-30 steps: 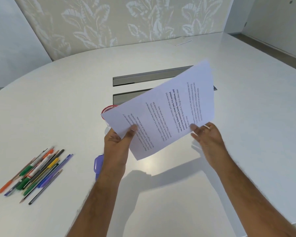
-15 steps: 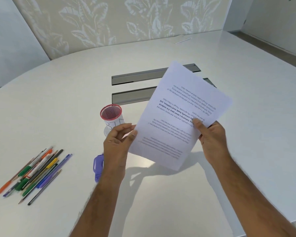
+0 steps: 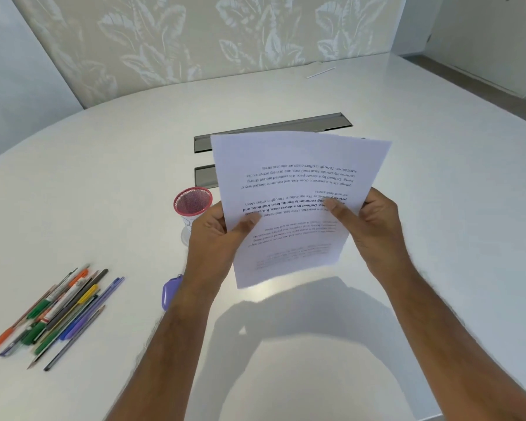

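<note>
A wide white surface [image 3: 438, 208] fills the room's middle, with two grey slots [image 3: 274, 129] let into it. Above it, clear of the top, the paper [image 3: 298, 165] is held up in the air between both hands, its long axis running away from the person and its far end fanning upward. Whether it is one sheet or a few I cannot tell, though a second edge peeks out at the far right corner. The left grip [image 3: 216, 238] pinches the left edge, thumb on the printed face and fingers behind. The right grip [image 3: 374, 226] pinches the right edge the same way, a touch farther out. Both sit on the near half, so neither has to reach. Off to the left lies a loose pile of pens [image 3: 58, 311]. A red mesh cup [image 3: 192, 202] stands just beyond the left grip, and a small purple thing [image 3: 170, 291] lies half hidden by that forearm. The print faces the person upside down; one line reads "Village life is a peaceful, close-knit, and nature-connected way of living."
</note>
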The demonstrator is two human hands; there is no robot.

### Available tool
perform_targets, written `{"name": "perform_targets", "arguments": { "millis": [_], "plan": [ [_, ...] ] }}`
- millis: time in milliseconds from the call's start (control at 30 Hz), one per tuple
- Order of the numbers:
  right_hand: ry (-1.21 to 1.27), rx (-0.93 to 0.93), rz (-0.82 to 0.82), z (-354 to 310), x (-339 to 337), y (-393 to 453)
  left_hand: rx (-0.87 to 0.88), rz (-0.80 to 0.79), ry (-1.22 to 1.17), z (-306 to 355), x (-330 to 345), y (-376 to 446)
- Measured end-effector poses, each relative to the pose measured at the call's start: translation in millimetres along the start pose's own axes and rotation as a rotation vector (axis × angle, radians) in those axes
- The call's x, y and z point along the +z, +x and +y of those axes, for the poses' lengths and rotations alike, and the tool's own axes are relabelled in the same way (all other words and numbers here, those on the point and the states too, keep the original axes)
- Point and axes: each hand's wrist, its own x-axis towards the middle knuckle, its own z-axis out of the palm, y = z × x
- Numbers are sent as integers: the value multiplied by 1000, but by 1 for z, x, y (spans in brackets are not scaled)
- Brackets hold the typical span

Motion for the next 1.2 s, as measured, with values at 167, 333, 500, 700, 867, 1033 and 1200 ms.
{"name": "perform_targets", "arguments": {
  "millis": [167, 333, 500, 700, 867, 1033, 1200],
  "plan": [
    [-8, 39, -25, 20, 4, -9, -31, 10, 73, -22, 1, -4],
    [-21, 61, -47, 31, 4, -11, -50, 24, 87, -29, 0, -7],
    [-58, 79, -34, 33, 4, -8, -53, 21, 89, -27, 1, -5],
    [-181, 130, -44, 44, 3, -11, -85, 26, 91, -27, 2, -3],
    [-181, 141, -61, 46, 4, -14, -104, 3, 89, -29, 2, -6],
    [-209, 167, -90, 53, 0, -14, -131, 9, 109, -29, -3, -5],
    [-226, 215, -54, 52, -10, -10, -111, 42, -9, -20, -6, -5]
  ]
}}
